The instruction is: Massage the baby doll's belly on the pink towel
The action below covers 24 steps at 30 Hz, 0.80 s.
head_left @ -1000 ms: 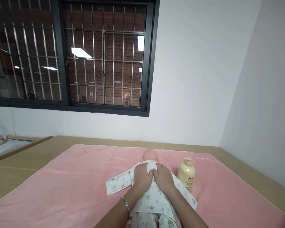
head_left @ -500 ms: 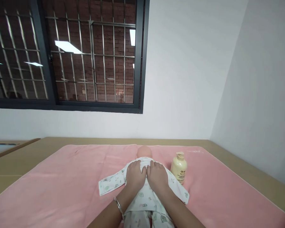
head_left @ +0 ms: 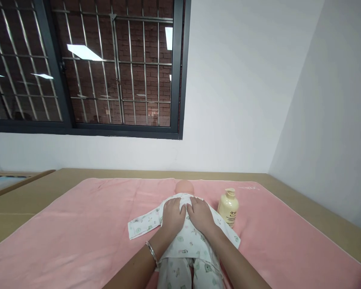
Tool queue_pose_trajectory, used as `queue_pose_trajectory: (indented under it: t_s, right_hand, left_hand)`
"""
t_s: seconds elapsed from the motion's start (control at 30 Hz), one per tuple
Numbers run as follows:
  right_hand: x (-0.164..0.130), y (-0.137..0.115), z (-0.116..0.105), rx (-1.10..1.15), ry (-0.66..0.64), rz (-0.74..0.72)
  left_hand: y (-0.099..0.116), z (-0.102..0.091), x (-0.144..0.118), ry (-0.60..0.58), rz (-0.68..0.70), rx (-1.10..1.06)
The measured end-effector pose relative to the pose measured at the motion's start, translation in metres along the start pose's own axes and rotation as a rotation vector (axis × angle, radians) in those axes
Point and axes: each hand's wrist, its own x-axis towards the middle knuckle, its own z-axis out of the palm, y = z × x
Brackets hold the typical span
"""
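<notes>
I have both hands flat on the doll (head_left: 185, 224), which lies face down on the pink blanket (head_left: 78, 241) covering the desk (head_left: 24, 196). My left hand (head_left: 172, 216) and right hand (head_left: 200, 214) rest open, palms down, side by side on its printed top, gripping nothing (pressing steadies the cloth). The lotion bottle (head_left: 228, 207) stands upright just beside my right hand.

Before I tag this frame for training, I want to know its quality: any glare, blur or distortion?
Head view: ceiling lights glare as reflections in the dark window; its bars bow from lens distortion. Even, soft light, faint shadows. Left hand, right hand, doll and lotion bottle look sharp, though the label is unreadable.
</notes>
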Motion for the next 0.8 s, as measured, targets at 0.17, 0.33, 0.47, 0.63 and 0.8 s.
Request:
queue_pose_trajectory:
  t_s: [0.17,0.33,0.47,0.63,0.8]
  right_hand:
    - [-0.007,-0.017,-0.001,-0.035,0.053,0.074]
    - [0.005,0.003,0.009,0.056,-0.032,0.084]
    - [0.005,0.002,0.006,0.011,-0.031,0.045]
    - [-0.002,-0.014,-0.002,-0.103,-0.044,0.054]
    - [0.005,0.001,0.004,0.01,-0.072,0.035]
  left_hand:
    - [-0.001,0.0,-0.005,0.061,0.004,0.006]
    - [-0.004,0.007,-0.003,0.056,-0.06,0.005]
    - [-0.005,0.007,-0.003,0.039,-0.02,-0.093]
    - [-0.006,0.007,-0.005,0.073,-0.082,-0.124]
    - [-0.007,0.011,-0.005,0.081,-0.11,-0.052]
